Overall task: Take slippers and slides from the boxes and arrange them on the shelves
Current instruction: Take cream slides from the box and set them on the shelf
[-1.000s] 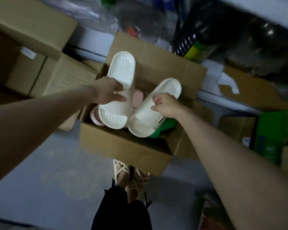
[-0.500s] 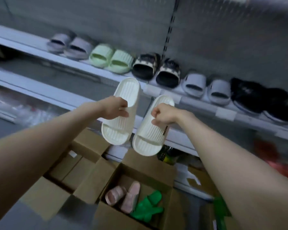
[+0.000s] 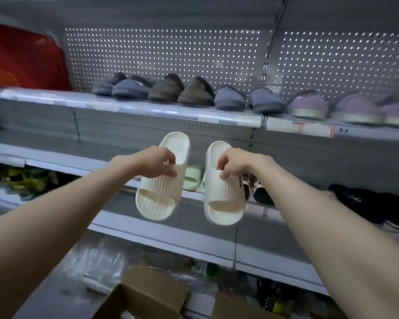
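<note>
Grey metal shop shelves [image 3: 148, 111] fill the frame | soft grey, brown and purple slippers [image 3: 194, 93] sit in a row on the top shelf | left hand [image 3: 152, 163] pinches one cream ribbed rubber slide [image 3: 158, 199] by its strap, mid-frame, in the air | right hand [image 3: 236, 165] pinches the other cream slide [image 3: 224, 203] just beside it, toes down | brown cardboard box [image 3: 148, 293] at the bottom

Ribbed cream slides [image 3: 158, 189] against grey slippers [image 3: 228, 101], brown slippers [image 3: 165, 90], lilac slippers [image 3: 309, 104] — and a pale-green pair [image 3: 192, 178].
</note>
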